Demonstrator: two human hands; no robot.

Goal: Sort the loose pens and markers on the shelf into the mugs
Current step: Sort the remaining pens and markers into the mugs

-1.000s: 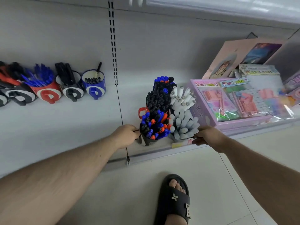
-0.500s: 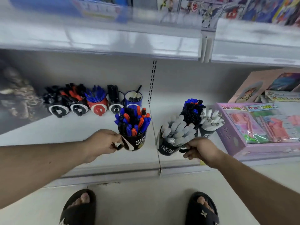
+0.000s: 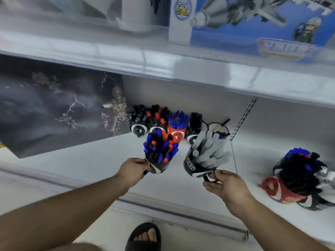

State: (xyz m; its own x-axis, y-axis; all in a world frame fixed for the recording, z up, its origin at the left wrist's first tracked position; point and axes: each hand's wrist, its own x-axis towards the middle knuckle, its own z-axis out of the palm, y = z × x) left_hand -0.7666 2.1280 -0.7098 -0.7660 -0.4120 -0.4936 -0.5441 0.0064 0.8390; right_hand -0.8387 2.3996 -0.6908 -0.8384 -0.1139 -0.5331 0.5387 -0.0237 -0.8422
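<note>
My left hand [image 3: 133, 170] grips the handle of a black mug [image 3: 160, 166] packed with blue, red and black pens. My right hand [image 3: 225, 183] pinches the handle of a second black mug [image 3: 192, 165] full of grey markers, tilted to the left. Both mugs are over the white shelf [image 3: 90, 160], just in front of a row of mugs [image 3: 176, 128] filled with pens at the back. Whether the two held mugs touch the shelf I cannot tell.
A red mug [image 3: 282, 190] and a black mug [image 3: 315, 201] of pens stand at the right. A dark poster box [image 3: 54, 109] fills the left of the shelf. The upper shelf edge [image 3: 181, 66] overhangs, with a blue toy box [image 3: 253, 24] on it. My sandalled foot [image 3: 145, 236] is below.
Both hands have carried their mugs leftward along the shelf, up to the row of mugs at the back. The grey-marker mug now tilts left. My view has swung left and up.
</note>
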